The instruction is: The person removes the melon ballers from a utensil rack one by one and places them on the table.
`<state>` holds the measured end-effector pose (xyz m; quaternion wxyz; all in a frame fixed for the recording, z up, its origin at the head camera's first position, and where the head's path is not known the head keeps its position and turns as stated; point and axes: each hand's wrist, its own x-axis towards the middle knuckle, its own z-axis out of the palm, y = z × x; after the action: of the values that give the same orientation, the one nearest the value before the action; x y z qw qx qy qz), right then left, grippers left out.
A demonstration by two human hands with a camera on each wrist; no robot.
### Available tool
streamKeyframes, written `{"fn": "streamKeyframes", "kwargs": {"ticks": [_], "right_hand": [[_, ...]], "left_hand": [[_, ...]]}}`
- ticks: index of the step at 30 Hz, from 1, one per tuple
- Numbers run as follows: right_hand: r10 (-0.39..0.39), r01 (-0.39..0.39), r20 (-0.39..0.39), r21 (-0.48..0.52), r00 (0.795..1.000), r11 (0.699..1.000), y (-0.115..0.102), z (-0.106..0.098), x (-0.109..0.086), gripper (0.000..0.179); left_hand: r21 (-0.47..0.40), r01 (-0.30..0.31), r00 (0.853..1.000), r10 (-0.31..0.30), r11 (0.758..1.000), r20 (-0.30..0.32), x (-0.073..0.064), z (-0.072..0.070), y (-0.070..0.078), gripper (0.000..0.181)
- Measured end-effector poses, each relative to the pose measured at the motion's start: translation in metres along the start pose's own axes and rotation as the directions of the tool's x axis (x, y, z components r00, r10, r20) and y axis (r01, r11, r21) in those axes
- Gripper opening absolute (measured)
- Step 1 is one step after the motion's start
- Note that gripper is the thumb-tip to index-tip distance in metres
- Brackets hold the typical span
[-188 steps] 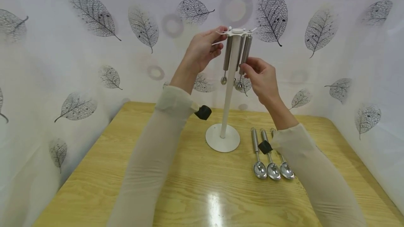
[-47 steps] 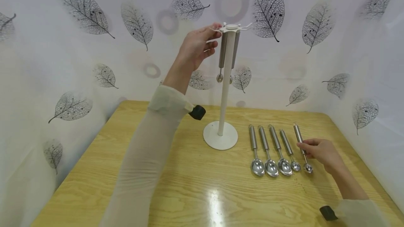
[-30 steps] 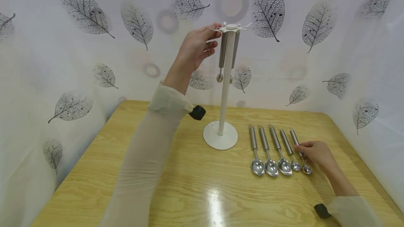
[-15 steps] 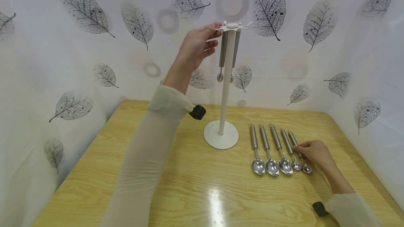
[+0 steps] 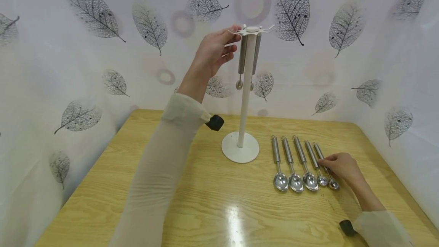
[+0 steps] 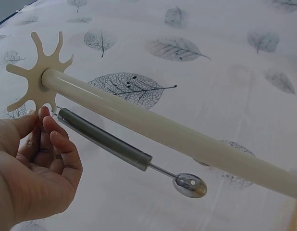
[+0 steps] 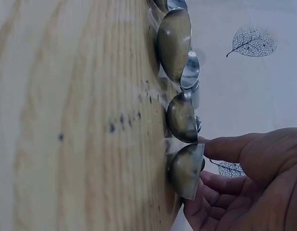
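Note:
My left hand [image 5: 214,50] pinches an arm of the hook ring at the top of a white utensil stand [image 5: 244,98]. Close by those fingers, a steel melon baller [image 6: 105,139] hangs from the ring in the left wrist view; a second hanging handle [image 5: 256,54] shows behind the pole. Low at the right, my right hand [image 5: 344,167] pinches the handle of another melon baller [image 5: 333,184], which lies on the table with its bowl toward me. Just left of it lies a similar melon baller [image 5: 321,180]. Three larger scoops [image 5: 295,182] complete the row, handles pointing away.
The wooden table [image 5: 192,209] carries the stand's round base [image 5: 240,153] left of the row. Behind hangs a pale cloth [image 5: 144,87] printed with leaves. Small dark marks [image 7: 122,120] dot the wood near the bowls.
Two melon ballers have gone from the stand to the row, and my right hand has come down to the table. It slid the last one left beside its neighbour. My left hand stays put.

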<state>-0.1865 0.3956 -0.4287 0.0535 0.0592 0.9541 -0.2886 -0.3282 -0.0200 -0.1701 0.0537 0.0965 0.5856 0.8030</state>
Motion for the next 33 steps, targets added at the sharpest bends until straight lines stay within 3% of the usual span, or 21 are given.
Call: {"fn": "streamKeyframes", "kwargs": {"ticks": [10, 15, 20, 26, 33], "right_hand": [[-0.023, 0.023, 0.002, -0.075, 1.0, 0.997, -0.009, -0.006, -0.001, 0.059], [-0.104, 0.102, -0.056, -0.036, 0.993, 0.994, -0.025, -0.008, -0.001, 0.059], [-0.184, 0.187, -0.11, 0.024, 0.977, 0.982, -0.053, -0.015, 0.001, 0.057], [-0.219, 0.234, -0.139, 0.098, 0.966, 0.967, -0.094, -0.031, 0.008, 0.058], [-0.285, 0.322, -0.215, 0.166, 0.934, 0.932, -0.143, -0.048, 0.014, 0.051]], "left_hand": [[0.0, -0.001, 1.0, 0.001, 1.0, -0.003, 0.0, -0.001, 0.0, 0.026], [-0.001, 0.0, 1.0, 0.0, 1.0, -0.004, 0.001, -0.002, 0.0, 0.026], [-0.002, -0.004, 1.0, 0.004, 1.0, 0.005, 0.001, -0.002, -0.001, 0.027], [0.008, -0.001, 1.0, 0.001, 1.0, 0.006, 0.001, -0.002, -0.001, 0.026], [0.01, -0.001, 1.0, 0.001, 1.0, 0.011, -0.001, -0.002, 0.0, 0.027]]}}
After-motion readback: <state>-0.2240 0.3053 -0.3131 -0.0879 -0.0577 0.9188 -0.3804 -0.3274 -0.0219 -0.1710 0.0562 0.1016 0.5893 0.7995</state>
